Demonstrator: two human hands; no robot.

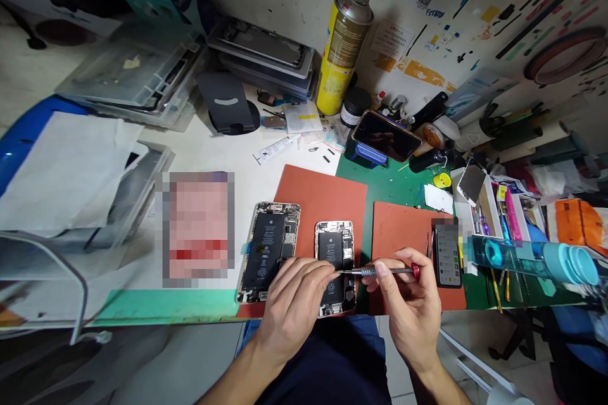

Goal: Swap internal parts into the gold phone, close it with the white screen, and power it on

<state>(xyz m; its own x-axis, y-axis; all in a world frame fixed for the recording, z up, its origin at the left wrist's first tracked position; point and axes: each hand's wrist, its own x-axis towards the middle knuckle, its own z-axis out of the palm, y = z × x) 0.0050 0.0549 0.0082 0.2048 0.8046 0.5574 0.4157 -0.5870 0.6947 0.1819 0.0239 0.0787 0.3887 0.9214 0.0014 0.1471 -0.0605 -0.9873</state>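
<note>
My right hand (pixel 414 307) holds a precision screwdriver (pixel 368 271) nearly level, its red end cap toward the right and its thin tip pointing left. At that tip, the fingers of my left hand (pixel 295 297) are pinched together; whatever lies between them is too small to make out. Below the screwdriver is a smaller opened phone (pixel 329 243), its black battery and circuit board exposed and partly covered by my left fingers. A larger opened phone (pixel 270 237) lies to its left, with my left hand over its lower right edge.
Two reddish-brown mats (pixel 323 186) lie on the bench. A lit phone (pixel 447 253) and a blue bottle (pixel 527 257) are to the right, near a tray of tools (pixel 503 215). Behind stand a propped phone (pixel 387 135), a yellow spray can (pixel 339 50) and a black stand (pixel 225 101).
</note>
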